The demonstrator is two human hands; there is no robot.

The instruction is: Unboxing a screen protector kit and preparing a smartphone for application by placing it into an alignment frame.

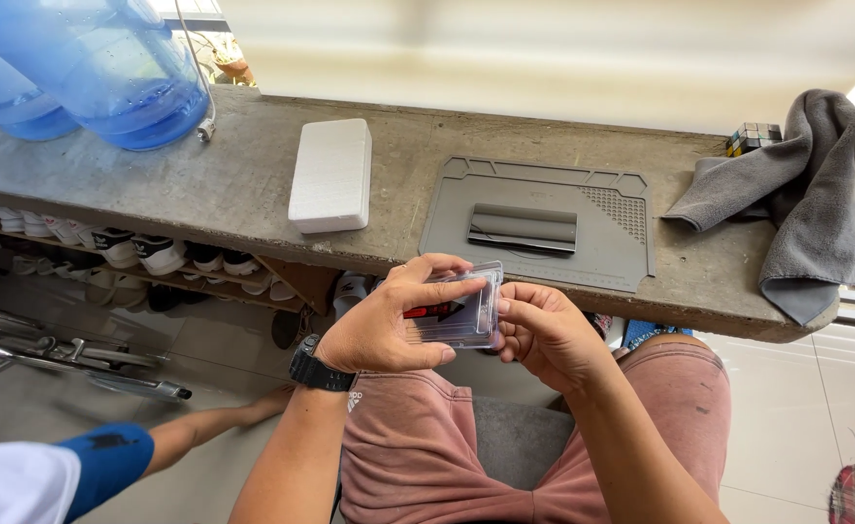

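Note:
A small clear plastic case (461, 312) with a red and black label inside is held above my lap, just in front of the concrete ledge (204, 184). My left hand (389, 320), with a black watch on the wrist, grips it from the left, fingers across its top edge and thumb below. My right hand (544, 335) holds its right edge with fingertips. Beyond the hands, a grey work mat (612, 252) lies on the ledge with a dark flat rectangular device (523, 229) on it.
A white foam block (330, 175) lies left of the mat. Blue water jugs (88, 68) stand at the far left. A grey towel (796, 194) and a puzzle cube (753, 138) sit at the right. Shoes (146, 254) fill a rack below. Another person's arm (204, 427) reaches along the floor.

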